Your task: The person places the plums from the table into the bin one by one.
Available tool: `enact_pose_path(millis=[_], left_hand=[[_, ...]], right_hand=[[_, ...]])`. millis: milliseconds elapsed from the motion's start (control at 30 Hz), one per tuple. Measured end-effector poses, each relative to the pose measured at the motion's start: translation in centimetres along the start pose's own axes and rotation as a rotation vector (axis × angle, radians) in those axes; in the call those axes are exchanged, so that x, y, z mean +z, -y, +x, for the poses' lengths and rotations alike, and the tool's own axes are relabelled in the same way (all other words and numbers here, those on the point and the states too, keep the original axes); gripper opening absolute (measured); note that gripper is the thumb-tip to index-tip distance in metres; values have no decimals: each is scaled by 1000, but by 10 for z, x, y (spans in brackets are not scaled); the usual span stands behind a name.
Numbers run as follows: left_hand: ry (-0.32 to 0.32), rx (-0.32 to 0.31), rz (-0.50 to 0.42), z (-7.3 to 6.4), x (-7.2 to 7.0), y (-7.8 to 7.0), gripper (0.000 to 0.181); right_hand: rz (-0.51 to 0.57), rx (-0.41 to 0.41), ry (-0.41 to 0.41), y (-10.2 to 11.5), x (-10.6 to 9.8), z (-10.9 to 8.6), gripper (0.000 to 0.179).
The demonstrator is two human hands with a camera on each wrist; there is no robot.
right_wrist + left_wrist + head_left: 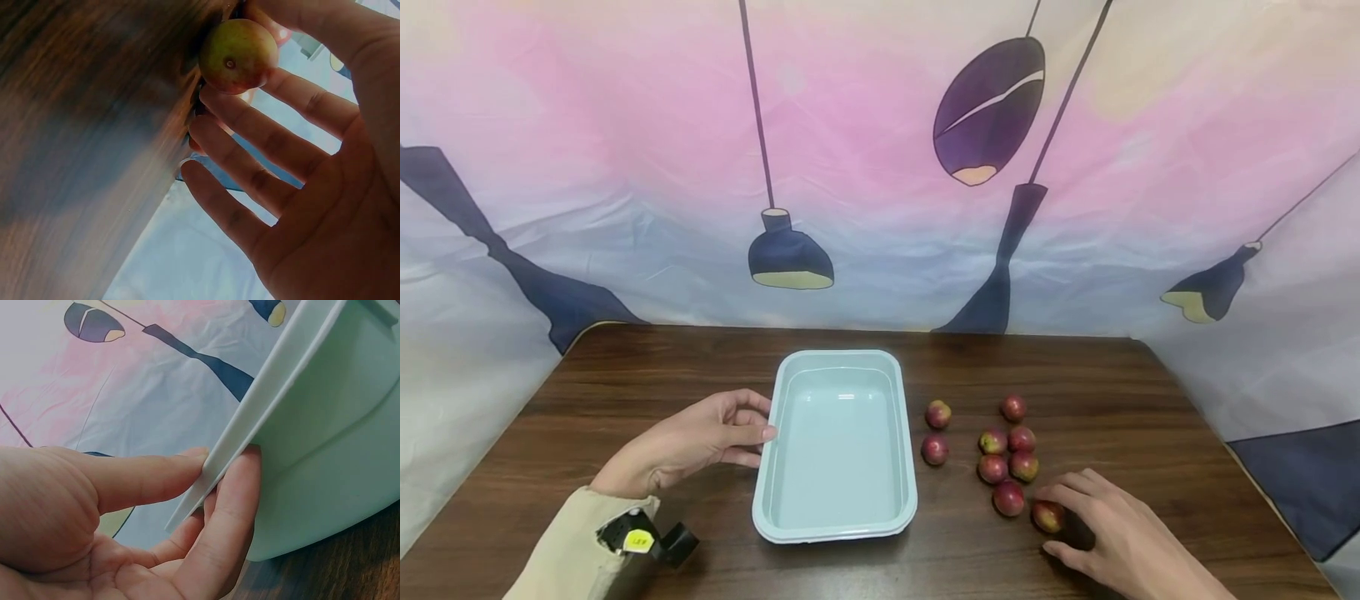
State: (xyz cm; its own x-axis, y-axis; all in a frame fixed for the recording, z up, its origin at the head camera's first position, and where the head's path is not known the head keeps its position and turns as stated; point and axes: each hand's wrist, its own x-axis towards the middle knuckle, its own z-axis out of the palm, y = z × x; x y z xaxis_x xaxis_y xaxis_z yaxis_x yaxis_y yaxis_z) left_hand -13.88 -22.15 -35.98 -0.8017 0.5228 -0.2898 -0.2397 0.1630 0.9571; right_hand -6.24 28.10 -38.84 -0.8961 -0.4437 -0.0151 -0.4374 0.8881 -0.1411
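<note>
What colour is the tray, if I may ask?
The tray is pale blue, clearest in the head view.

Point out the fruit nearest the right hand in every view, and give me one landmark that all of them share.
Head: the fruit is low, right of centre, at the right hand.
Left wrist: not in it.
Right wrist: the fruit is near the top, slightly right of centre.
Shared landmark: the wooden table, bottom right in the left wrist view, along the left in the right wrist view.
</note>
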Motion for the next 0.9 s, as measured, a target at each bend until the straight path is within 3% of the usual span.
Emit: enact_pose_path(millis=[567, 900], left_hand=[[-2, 5, 7, -1, 2, -1, 57], [-8, 4, 19, -2, 2, -2, 56]], right_hand=[[11, 4, 13, -1, 1, 0, 34], [5, -33, -26, -2, 0, 0, 31]])
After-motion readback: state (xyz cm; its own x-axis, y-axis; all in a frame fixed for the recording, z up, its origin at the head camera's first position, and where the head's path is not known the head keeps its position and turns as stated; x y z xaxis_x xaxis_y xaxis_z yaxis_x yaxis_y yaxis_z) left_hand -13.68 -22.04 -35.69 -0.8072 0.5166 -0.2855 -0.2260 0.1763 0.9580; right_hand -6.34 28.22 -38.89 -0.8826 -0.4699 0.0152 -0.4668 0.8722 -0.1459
